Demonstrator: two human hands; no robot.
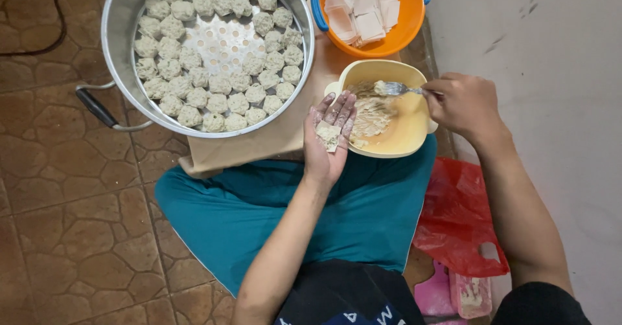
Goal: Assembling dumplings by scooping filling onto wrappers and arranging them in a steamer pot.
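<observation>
Left hand [329, 137] lies palm-up, fingers flat and open, a wrapper [328, 134] resting on it, just left of the yellow bowl [409, 127]. Right hand [463, 103], fist closed, grips a fork [393, 89] over that bowl.

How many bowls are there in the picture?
2. A yellow bowl of filling sits under the right hand; an orange bowl of wrappers sits behind it. Others may lie outside the frame.

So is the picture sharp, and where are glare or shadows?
Head view: mostly sharp; the steamer rim curves from lens distortion; soft glare on its perforated tray; the right hand holding the spoon is slightly soft; light is even, shadows faint.
</observation>
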